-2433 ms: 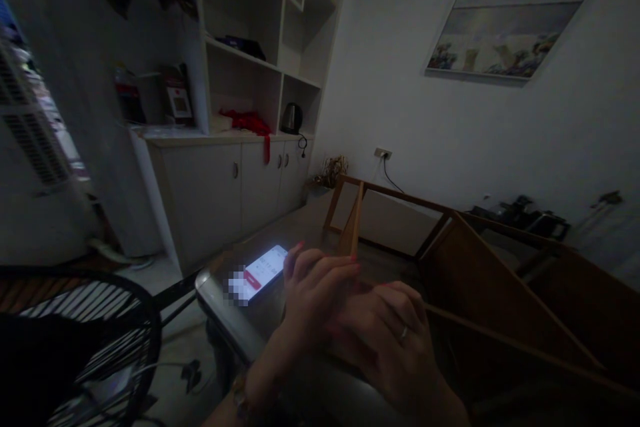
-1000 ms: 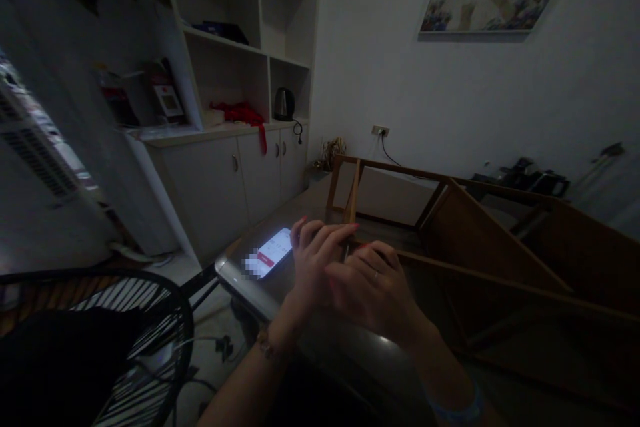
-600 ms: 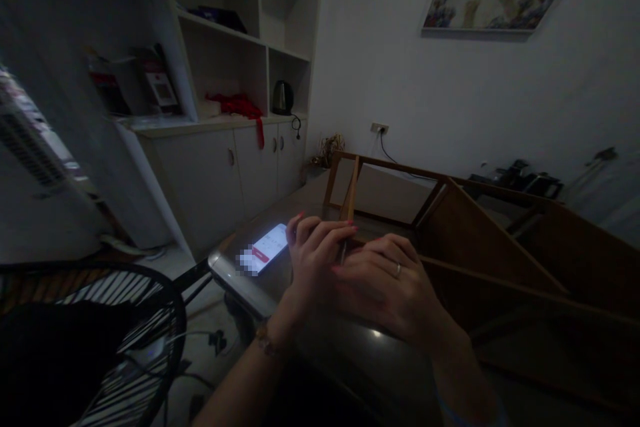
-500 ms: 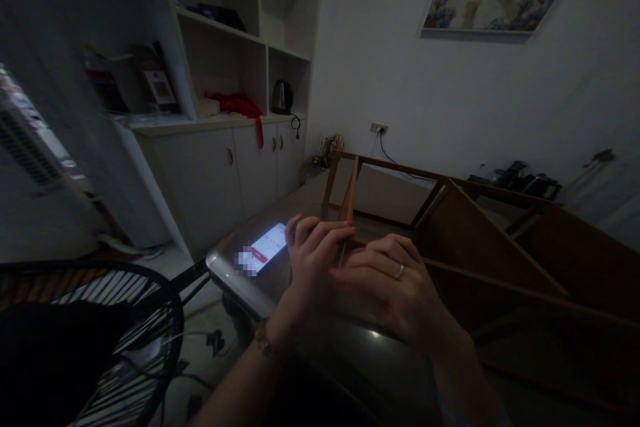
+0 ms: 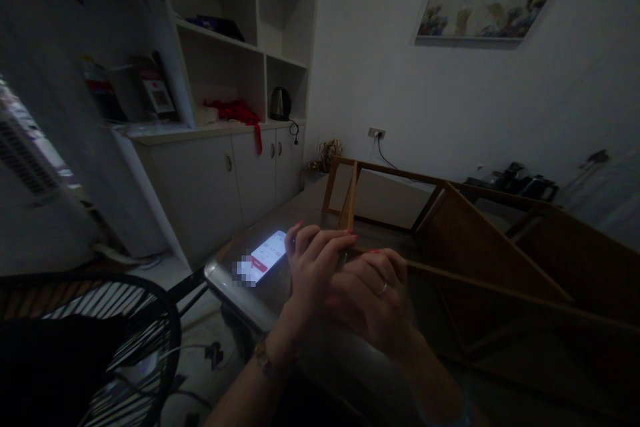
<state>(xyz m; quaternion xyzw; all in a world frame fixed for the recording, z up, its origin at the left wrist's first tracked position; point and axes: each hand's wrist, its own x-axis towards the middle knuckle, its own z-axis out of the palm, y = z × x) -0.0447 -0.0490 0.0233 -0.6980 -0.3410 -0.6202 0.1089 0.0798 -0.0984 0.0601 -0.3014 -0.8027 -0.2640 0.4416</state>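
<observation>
A brown wooden shelf frame [image 5: 480, 283] lies on its side on the table, its near rail running up to my hands. My left hand [image 5: 317, 257] is closed over the end of that rail, fingers bent across the top. Close beside it, my right hand [image 5: 373, 290], with a ring on one finger, is curled with the fingertips toward the rail end. A small pale sliver shows between the hands, too dim and blurred to name. My fingers hide the rail end. Left of my left hand, a lit phone [image 5: 267, 257] lies on the table.
The glossy table [image 5: 225, 273] has a rounded corner at the left. A black woven chair [image 5: 155, 307] stands at lower left, with cables [image 5: 213, 353] on the floor. White cabinets [image 5: 200, 193] and shelves holding a kettle [image 5: 281, 103] stand behind. A wall socket [image 5: 377, 133] has a plug in it.
My right hand has shifted left and turned, its fingers more curled and closer to my left hand. The left hand keeps its place on the rail. The view has tilted slightly.
</observation>
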